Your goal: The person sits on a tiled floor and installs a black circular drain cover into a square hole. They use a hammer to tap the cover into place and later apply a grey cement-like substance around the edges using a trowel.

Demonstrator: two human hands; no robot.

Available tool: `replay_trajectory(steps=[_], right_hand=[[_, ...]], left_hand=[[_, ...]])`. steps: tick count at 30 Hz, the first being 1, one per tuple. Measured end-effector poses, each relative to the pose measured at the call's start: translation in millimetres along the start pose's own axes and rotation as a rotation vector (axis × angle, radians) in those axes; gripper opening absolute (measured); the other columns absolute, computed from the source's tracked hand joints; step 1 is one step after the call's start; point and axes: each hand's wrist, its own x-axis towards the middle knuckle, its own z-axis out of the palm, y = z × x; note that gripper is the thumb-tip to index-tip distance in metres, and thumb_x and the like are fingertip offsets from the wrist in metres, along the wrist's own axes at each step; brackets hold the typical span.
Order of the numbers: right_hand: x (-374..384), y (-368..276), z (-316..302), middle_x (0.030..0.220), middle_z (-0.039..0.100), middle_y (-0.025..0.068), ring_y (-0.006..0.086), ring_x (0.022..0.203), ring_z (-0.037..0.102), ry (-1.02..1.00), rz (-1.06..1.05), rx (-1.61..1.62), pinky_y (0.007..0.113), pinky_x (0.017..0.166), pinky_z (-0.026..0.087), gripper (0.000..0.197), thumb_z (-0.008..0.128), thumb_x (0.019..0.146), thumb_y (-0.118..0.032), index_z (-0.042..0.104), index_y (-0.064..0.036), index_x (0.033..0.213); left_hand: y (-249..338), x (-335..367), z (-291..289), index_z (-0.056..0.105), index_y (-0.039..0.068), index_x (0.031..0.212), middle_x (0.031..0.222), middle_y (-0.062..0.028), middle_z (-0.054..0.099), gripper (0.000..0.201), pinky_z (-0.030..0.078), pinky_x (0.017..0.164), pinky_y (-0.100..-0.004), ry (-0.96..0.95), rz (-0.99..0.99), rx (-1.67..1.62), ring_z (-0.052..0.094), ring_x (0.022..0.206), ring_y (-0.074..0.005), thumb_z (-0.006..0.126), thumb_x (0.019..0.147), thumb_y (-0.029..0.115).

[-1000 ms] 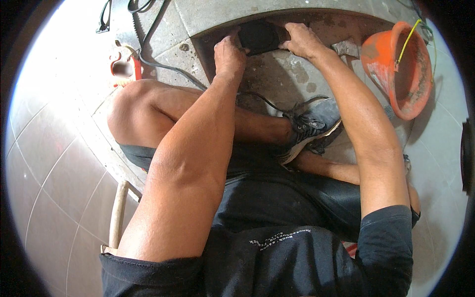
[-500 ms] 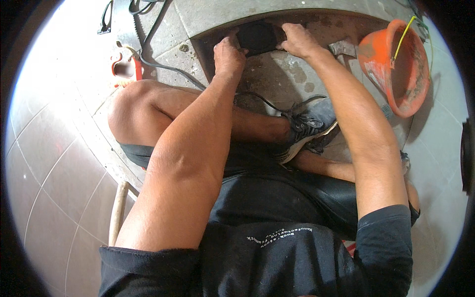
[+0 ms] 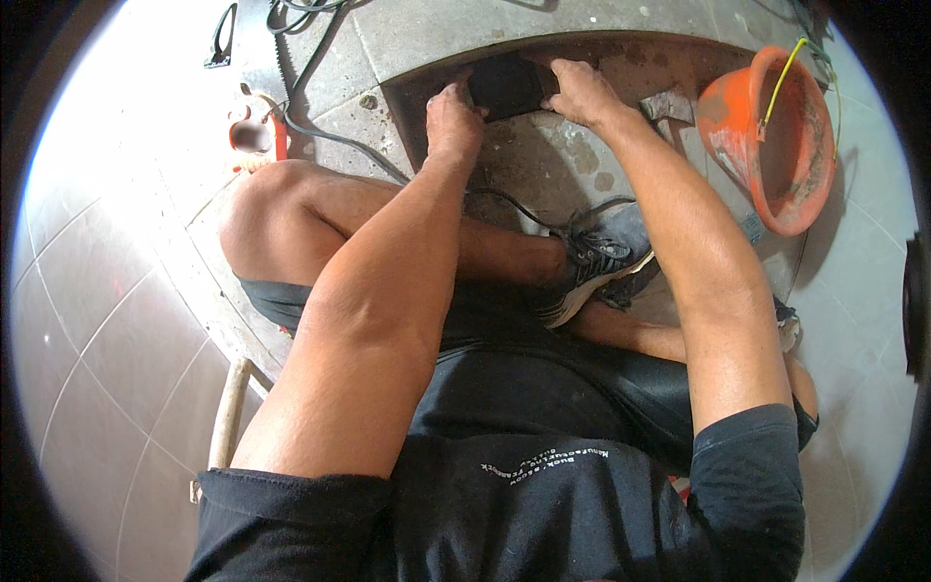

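A black, square-edged patch shows in the low, dark brown wall of a sunken recess at the top. Whether it is a flat piece or an opening, I cannot tell. My left hand is at its left edge, fingers curled, thumb toward its lower corner. At its right edge is my right hand, index finger and thumb bent toward the rim. Both hands seem closed on the edges, but the fingertips are partly lost in shadow.
An orange bucket lies tipped at the right, by a grey block. At the left are a handsaw with an orange-and-white handle and a black cable. My shoe rests on the stained recess floor.
The whole view has shifted slightly, so the scene sits a little lower. Both hands stay at the sides of the black patch; my right fingers have shifted only slightly.
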Motion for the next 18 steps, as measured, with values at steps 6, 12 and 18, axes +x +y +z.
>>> replay_trajectory(steps=[6,12,18], right_hand=[[-2.4,2.2,0.8,0.125,0.066,0.0250,0.0411,0.120,0.063,-0.033,0.010,-0.005,0.050,0.102,0.052,0.057,0.082,0.085,-0.023,0.058,-0.0028,0.132],[-6.6,4.8,2.9,0.129,0.064,0.0246,0.0420,0.120,0.062,-0.009,-0.028,0.021,0.050,0.101,0.052,0.057,0.080,0.086,-0.023,0.057,-0.0047,0.135],[-6.6,10.0,4.1,0.130,0.063,0.0245,0.0427,0.122,0.060,-0.005,-0.063,0.044,0.050,0.104,0.050,0.057,0.078,0.086,-0.020,0.056,-0.0058,0.137]], left_hand=[[-0.2,-4.3,3.1,0.064,0.008,0.132,0.119,-0.0190,0.070,0.056,0.051,0.101,-0.0450,0.024,0.007,0.042,0.065,0.115,-0.0376,0.083,0.080,0.013],[-3.1,-10.0,9.4,0.058,0.012,0.142,0.123,-0.0191,0.068,0.067,0.048,0.105,-0.0447,0.080,0.026,-0.018,0.061,0.120,-0.0378,0.083,0.080,0.014],[0.3,-9.7,4.8,0.056,0.012,0.144,0.124,-0.0185,0.068,0.071,0.049,0.105,-0.0441,0.025,0.008,0.015,0.061,0.121,-0.0373,0.084,0.079,0.016]])
